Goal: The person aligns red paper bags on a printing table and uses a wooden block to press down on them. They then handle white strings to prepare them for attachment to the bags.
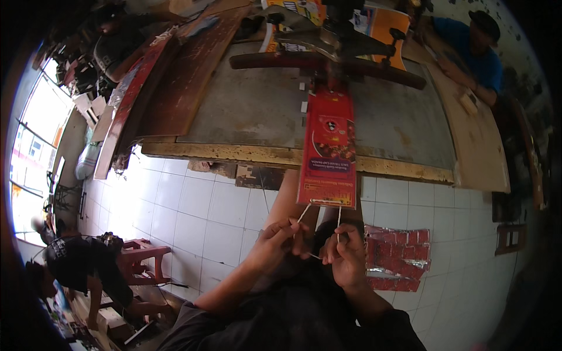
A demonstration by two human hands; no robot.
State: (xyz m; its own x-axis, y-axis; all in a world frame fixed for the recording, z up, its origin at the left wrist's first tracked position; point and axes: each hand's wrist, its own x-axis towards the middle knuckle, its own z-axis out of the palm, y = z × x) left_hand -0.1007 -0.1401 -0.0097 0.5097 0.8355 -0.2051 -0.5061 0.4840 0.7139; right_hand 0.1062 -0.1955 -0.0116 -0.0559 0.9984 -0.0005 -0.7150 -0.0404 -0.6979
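Note:
A long, flat red printed packet stack point(329, 126) lies on the worktable, its near end jutting past the table edge toward me. A white string point(339, 217) runs across that end, and its two strands come down to my hands. My left hand point(275, 241) pinches the left strand between its fingertips. My right hand point(345, 256) is closed on the right strand, a little apart from the left hand. A short length of string spans the gap between them. Over the packets' far end sits a dark metal clamp point(331, 44) with a long crossbar.
The worktable point(246, 111) has a worn, yellowish front edge. Wooden boards point(181, 88) lean at its left. Red-and-silver packet sheets point(398, 257) lie on the tiled floor at right. A red stool point(143, 257) stands left. Other people work at far left, lower left and far right.

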